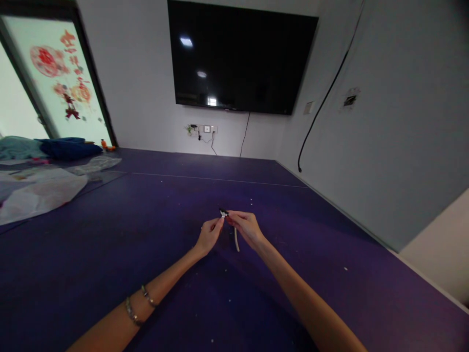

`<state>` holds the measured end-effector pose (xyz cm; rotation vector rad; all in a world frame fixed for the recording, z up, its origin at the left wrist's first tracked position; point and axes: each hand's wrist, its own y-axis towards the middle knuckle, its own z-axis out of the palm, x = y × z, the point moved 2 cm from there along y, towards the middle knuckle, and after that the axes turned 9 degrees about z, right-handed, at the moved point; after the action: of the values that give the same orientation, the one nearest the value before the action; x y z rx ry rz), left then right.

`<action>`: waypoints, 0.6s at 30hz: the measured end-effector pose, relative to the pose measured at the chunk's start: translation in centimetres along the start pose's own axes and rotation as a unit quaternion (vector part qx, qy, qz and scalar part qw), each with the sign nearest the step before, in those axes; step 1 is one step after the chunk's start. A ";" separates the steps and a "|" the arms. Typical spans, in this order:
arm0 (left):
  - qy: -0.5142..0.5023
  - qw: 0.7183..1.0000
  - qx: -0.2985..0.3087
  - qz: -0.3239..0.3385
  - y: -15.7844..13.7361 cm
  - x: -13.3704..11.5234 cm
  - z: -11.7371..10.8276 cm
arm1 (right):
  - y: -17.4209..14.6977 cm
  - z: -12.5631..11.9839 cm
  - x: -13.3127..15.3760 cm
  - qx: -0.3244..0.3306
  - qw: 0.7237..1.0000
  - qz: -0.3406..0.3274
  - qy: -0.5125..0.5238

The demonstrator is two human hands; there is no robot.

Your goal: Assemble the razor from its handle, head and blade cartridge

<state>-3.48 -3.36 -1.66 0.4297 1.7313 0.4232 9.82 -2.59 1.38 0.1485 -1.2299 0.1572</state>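
Note:
Out in front of me, just above the purple surface, both hands meet at a small black-and-white piece [223, 213], too small to name. My left hand [209, 236] pinches its lower left side between thumb and fingers. From the right, my right hand [247, 228] grips its dark end with closed fingertips. Below the right fingers hangs a short, pale, cord-like strip [236, 239]; whether it joins the small piece is hidden by the hand. Two bracelets [138, 308] circle my left forearm.
White specks dot the purple surface [164, 274]. Plastic sheets [47, 193] and folded dark blue cloth [69, 147] lie at left. A television [242, 58] hangs on the far wall above sockets [207, 129]. A black cable [326, 93] dangles along the right wall.

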 end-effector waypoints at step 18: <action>-0.112 0.993 -0.021 -0.021 0.5 -1.0 -0.4 | 2.4 -2.5 -1.2 -0.087 0.960 -0.112 -0.242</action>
<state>-3.60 -3.42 -0.46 0.3931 1.5079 0.3657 11.26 0.18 -0.45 0.1774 -1.6961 -0.1970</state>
